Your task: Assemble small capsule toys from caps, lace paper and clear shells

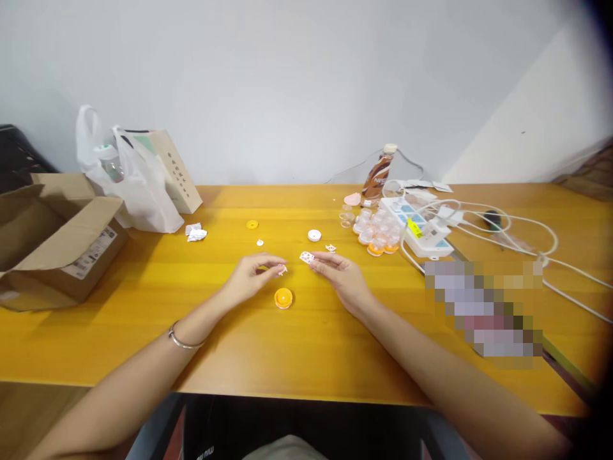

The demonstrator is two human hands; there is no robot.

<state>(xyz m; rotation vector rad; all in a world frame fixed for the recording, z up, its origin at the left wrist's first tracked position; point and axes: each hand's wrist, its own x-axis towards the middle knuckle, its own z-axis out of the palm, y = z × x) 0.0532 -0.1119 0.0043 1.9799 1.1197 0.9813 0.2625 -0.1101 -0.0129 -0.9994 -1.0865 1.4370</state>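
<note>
My left hand (pixel 253 276) rests on the yellow wooden table (pixel 143 332) and pinches a small white plastic piece (pixel 282 270) at its fingertips. My right hand (pixel 341 273) holds a small white perforated piece (pixel 306 257) between thumb and fingers. The two hands are close together over the table's middle. An orange round cap (pixel 283 298) lies on the table just below and between them. A silver bracelet (pixel 184 338) sits on my left wrist.
Beyond the hands lie a white round cap (pixel 314 235), an orange disc (pixel 252 224) and tiny white bits (pixel 330 247). Several small clear jars (pixel 378 231), a power strip (pixel 421 227) with white cables and a brown bottle (pixel 378 176) stand right. An open cardboard box (pixel 52 243) and a white plastic bag (pixel 129 185) sit left.
</note>
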